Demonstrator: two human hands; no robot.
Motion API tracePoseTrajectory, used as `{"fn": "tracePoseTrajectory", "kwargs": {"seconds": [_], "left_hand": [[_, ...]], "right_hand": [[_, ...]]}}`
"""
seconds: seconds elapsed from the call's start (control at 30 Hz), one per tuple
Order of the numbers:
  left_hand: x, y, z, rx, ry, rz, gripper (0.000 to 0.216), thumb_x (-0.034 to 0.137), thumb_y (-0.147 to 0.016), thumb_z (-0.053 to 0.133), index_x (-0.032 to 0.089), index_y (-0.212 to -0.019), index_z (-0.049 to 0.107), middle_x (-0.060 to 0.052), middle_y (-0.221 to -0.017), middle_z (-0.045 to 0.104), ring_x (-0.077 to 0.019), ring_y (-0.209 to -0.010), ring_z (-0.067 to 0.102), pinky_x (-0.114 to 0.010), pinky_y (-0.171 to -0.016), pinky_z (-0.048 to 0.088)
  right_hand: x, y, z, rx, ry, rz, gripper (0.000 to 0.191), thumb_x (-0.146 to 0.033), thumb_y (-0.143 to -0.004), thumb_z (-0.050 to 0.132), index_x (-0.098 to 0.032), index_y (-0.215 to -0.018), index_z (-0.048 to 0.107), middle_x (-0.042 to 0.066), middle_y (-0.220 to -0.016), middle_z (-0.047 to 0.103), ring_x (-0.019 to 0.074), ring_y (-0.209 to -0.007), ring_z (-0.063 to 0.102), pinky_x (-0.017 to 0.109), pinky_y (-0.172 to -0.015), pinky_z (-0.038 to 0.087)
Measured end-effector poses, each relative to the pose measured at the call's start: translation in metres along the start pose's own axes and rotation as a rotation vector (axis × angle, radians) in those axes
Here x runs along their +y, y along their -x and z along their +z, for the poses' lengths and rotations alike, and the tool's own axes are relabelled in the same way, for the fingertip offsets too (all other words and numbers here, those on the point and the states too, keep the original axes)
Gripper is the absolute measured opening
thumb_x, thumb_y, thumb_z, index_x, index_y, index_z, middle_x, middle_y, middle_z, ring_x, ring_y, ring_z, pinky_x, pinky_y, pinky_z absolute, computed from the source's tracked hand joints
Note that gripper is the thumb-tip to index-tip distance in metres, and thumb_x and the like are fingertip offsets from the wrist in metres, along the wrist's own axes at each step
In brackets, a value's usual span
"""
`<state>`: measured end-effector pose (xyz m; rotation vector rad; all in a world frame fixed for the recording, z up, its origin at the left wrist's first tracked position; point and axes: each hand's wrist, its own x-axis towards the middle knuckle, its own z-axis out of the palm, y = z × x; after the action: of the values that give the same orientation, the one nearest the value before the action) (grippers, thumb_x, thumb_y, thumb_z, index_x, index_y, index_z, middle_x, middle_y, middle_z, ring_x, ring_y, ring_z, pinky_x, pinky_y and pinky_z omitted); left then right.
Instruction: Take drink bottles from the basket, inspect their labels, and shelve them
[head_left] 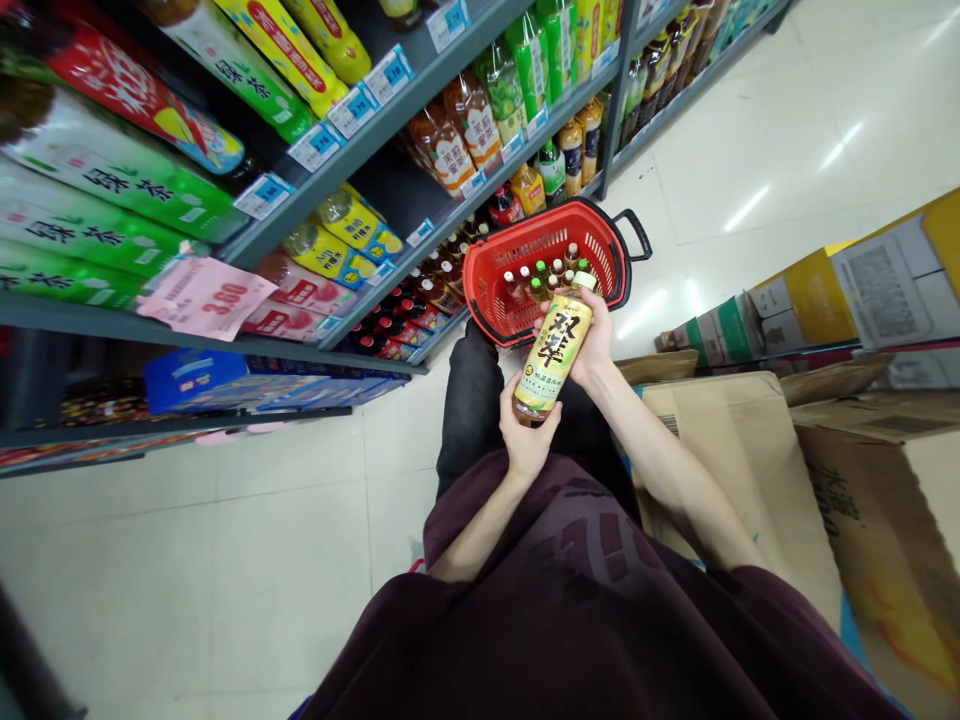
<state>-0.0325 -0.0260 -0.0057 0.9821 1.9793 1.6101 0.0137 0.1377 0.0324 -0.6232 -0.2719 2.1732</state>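
Between my two hands I hold a drink bottle (553,352) with a yellow-green label, tilted, its pale cap pointing up and to the right. My left hand (527,428) is closed around the bottle's base. Near the cap, my right hand (595,340) grips the upper part from the right side. Just beyond the bottle, a red shopping basket (495,262) stands on the floor by the shelf. Several small bottles (537,287) with white and green caps stand inside it, partly hidden behind the held bottle. The basket's black handle (636,235) sticks out at its right end.
Shelves (337,150) of bottled drinks run along the left and far side, with price tags on their edges. A pink price sign (206,290) hangs from one edge. Cardboard boxes (735,450) stand close on my right. Tiled floor (285,570) shows at the left.
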Motion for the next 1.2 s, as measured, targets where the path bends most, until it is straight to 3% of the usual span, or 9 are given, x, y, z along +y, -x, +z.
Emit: {"fn": "tracePoseTrajectory", "kwargs": {"seconds": [0.87,0.93,1.1,1.2], "left_hand": [[-0.003,-0.006,-0.005,-0.029,0.108,-0.071,0.074,0.044,-0.073,0.087,0.019,-0.133,0.051,-0.015,-0.134,0.061,-0.0294,-0.124,0.064,-0.041,-0.105,0.054],[-0.004,-0.009,-0.009,-0.024,0.127,-0.085,0.074,0.043,-0.068,0.089,0.018,-0.128,0.054,-0.014,-0.128,0.064,-0.0288,-0.117,0.068,-0.04,-0.099,0.058],[-0.008,-0.003,-0.015,-0.183,0.379,-0.298,0.06,0.048,-0.076,0.082,0.02,-0.12,0.051,-0.006,-0.096,0.073,-0.0218,-0.072,0.075,-0.031,-0.058,0.061],[-0.011,0.006,-0.014,-0.282,0.507,-0.354,0.053,0.053,-0.081,0.075,0.018,-0.115,0.054,-0.006,-0.088,0.075,-0.0191,-0.058,0.072,-0.029,-0.051,0.058]], "right_hand": [[0.0,0.002,0.0,-0.03,-0.025,0.033,0.038,-0.051,-0.087,0.056,-0.019,-0.103,0.067,0.006,-0.087,0.077,0.0231,-0.077,0.073,0.038,-0.07,0.062],[0.0,0.003,0.002,-0.035,-0.022,0.042,0.036,-0.05,-0.086,0.058,-0.02,-0.103,0.067,0.006,-0.089,0.077,0.0231,-0.079,0.073,0.038,-0.071,0.062],[-0.001,0.003,0.003,-0.126,-0.002,0.047,0.028,-0.043,-0.086,0.061,-0.02,-0.101,0.067,0.005,-0.094,0.078,0.0214,-0.078,0.073,0.036,-0.071,0.063],[-0.002,0.003,0.0,-0.183,0.024,0.071,0.027,-0.042,-0.086,0.062,-0.019,-0.099,0.067,0.005,-0.092,0.078,0.0203,-0.073,0.072,0.035,-0.069,0.063]]}}
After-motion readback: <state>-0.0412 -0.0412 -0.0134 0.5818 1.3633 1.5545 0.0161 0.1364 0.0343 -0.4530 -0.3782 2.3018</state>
